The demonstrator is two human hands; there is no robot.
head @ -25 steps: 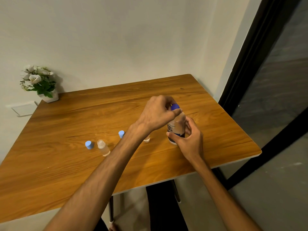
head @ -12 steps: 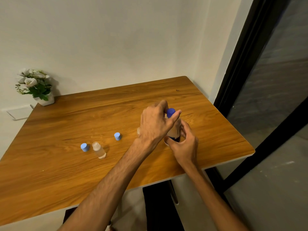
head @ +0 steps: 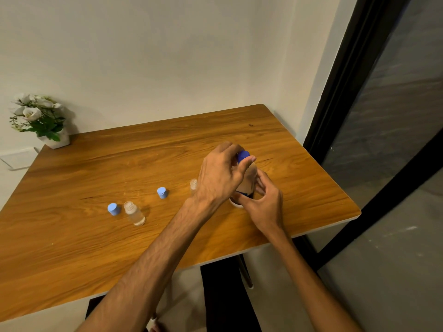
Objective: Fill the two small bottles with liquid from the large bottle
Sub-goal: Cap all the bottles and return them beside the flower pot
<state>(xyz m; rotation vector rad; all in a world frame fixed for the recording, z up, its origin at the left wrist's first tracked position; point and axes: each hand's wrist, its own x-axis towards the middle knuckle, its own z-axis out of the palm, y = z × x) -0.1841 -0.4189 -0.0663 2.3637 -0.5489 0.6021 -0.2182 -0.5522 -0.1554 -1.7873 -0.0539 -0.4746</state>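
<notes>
Both small clear plastic bottles stand uncapped on the wooden surface (head: 72,248): one (head: 134,213) at left, the other (head: 193,184) mostly hidden behind the left hand (head: 219,176). Their light-blue caps (head: 113,209) lie beside them. No pouring appears to have begun. The left fingers (head: 247,161) pinch the dark-blue cap (head: 243,155) of the large bottle (head: 247,185), which stands right of centre; the right hand (head: 263,202) curls around its base.

Smooth wood-grain table (head: 96,248) (faint sheen), clear plastic small bottle (head: 134,213), matt blue caps (head: 113,209).
</notes>
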